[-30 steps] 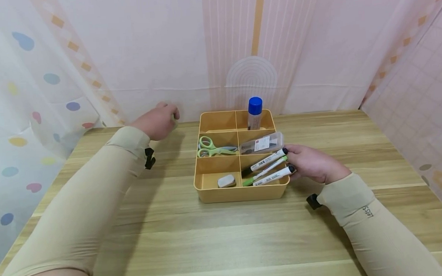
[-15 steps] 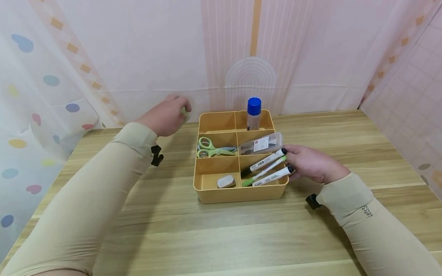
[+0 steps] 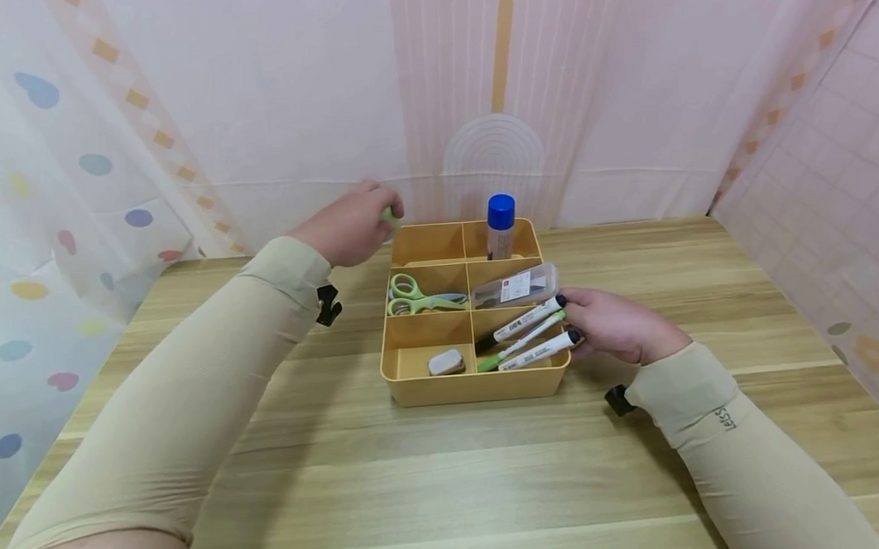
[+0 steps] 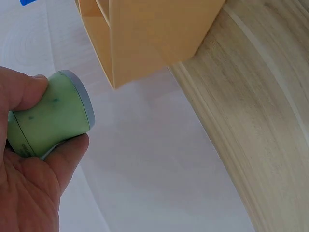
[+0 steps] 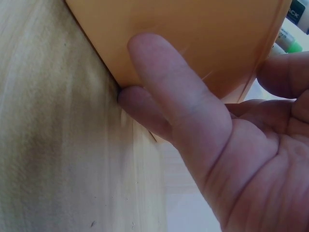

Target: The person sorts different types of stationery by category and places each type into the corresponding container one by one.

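A small green barrel-shaped object with a grey end (image 4: 53, 116) is gripped in my left hand (image 3: 355, 225), between thumb and fingers. In the head view that hand hovers just beyond the back left corner of a yellow six-compartment organizer box (image 3: 475, 388), and only a bit of the green shows. My right hand (image 3: 617, 327) rests at the box's right side. In the right wrist view, its fairly straight fingers (image 5: 178, 89) lie against the outer wall, with one digit at the rim near the markers.
Inside the box are green-handled scissors (image 3: 441, 303), a clear plastic case (image 3: 516, 286), several pens and markers (image 3: 524, 322), a blue-capped glue stick (image 3: 501, 211) and a small white block (image 3: 446, 362). A patterned curtain (image 3: 288, 83) hangs behind the wooden table (image 3: 450, 481).
My left hand has moved right with the green object, from left of the box to its back left corner. My right hand has stayed at the box's right side.
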Tool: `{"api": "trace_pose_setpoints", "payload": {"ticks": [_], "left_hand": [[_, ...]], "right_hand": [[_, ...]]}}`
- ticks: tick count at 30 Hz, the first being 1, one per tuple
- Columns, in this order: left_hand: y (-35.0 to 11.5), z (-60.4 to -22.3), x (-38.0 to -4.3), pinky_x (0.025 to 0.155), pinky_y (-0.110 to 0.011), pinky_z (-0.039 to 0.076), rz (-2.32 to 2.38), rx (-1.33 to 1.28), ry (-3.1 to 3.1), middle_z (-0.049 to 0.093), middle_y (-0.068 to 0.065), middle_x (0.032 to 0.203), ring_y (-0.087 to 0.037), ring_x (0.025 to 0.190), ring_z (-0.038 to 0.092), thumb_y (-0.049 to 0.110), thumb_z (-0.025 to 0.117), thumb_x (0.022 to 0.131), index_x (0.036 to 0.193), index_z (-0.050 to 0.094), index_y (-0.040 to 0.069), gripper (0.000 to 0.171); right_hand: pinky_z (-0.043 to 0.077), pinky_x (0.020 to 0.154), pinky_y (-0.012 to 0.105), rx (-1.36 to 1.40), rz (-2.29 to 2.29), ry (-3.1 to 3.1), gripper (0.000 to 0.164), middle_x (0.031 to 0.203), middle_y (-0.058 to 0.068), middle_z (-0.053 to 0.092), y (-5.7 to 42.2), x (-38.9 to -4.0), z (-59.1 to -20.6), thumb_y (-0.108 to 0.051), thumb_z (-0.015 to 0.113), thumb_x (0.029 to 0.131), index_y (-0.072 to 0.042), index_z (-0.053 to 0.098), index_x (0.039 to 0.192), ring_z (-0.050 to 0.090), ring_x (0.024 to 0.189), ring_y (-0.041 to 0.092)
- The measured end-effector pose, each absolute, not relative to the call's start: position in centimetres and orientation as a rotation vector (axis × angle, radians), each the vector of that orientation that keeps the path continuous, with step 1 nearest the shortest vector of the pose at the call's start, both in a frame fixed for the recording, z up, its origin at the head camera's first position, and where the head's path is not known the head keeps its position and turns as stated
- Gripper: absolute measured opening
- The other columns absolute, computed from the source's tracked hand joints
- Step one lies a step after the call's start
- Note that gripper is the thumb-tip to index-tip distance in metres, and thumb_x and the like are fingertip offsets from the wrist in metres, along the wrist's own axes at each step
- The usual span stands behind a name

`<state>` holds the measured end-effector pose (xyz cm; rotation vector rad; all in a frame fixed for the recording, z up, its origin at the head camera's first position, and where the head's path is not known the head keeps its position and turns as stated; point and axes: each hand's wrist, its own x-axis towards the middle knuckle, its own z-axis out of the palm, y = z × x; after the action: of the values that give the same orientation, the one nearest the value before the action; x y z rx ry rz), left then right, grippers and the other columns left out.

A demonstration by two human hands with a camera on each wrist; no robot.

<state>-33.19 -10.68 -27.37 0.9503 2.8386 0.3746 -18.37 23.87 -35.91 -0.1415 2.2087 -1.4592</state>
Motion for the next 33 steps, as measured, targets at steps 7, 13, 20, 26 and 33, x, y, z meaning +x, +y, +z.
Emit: {"api": "trace_pose_setpoints", "payload": {"ticks": [7,13,20,26,33], "left_hand": [[-9.1,-27.5,-33.3,0.111,-0.048,0.047,0.323,1.011,2.816,0.052,-0.016,0.138,-0.033,0.125,0.056,0.013,0.053,0.106,0.132,0.057,0.005,0.027],[-8.2,-27.6,-33.3,0.110,-0.047,0.047,0.299,1.065,2.797,0.055,-0.016,0.133,-0.033,0.124,0.055,0.012,0.055,0.106,0.132,0.060,0.003,0.028],[-7.7,-27.7,-33.3,0.110,-0.047,0.047,0.252,1.086,2.783,0.058,-0.015,0.129,-0.032,0.123,0.055,0.011,0.057,0.105,0.128,0.061,0.005,0.024],[-7.0,-27.8,-33.3,0.109,-0.046,0.049,0.204,1.054,2.755,0.060,-0.012,0.131,-0.031,0.123,0.057,0.012,0.058,0.104,0.130,0.064,0.006,0.027],[-6.3,-27.8,-33.2,0.104,-0.043,0.052,0.124,0.987,2.721,0.058,-0.010,0.131,-0.028,0.118,0.057,0.012,0.057,0.103,0.131,0.065,0.008,0.029]], "right_hand": [[0.062,0.088,0.041,-0.150,-1.458,2.208,0.052,0.135,0.031,0.061,23.8,-18.4,-35.9,-0.012,0.026,0.110,0.010,0.031,0.157,0.069,0.103,0.022],[0.062,0.089,0.041,-0.159,-1.454,2.209,0.051,0.135,0.029,0.062,23.6,-18.4,-35.9,-0.013,0.027,0.110,0.009,0.034,0.156,0.069,0.105,0.021],[0.062,0.089,0.040,-0.160,-1.450,2.213,0.052,0.136,0.028,0.061,23.4,-18.4,-35.8,-0.013,0.027,0.110,0.008,0.032,0.157,0.068,0.106,0.022],[0.062,0.089,0.041,-0.155,-1.448,2.215,0.052,0.136,0.029,0.061,23.4,-18.5,-35.9,-0.013,0.027,0.110,0.008,0.033,0.157,0.069,0.106,0.022],[0.062,0.090,0.042,-0.158,-1.453,2.208,0.052,0.136,0.030,0.061,23.2,-18.5,-35.9,-0.012,0.028,0.110,0.009,0.032,0.157,0.069,0.106,0.022]]}}
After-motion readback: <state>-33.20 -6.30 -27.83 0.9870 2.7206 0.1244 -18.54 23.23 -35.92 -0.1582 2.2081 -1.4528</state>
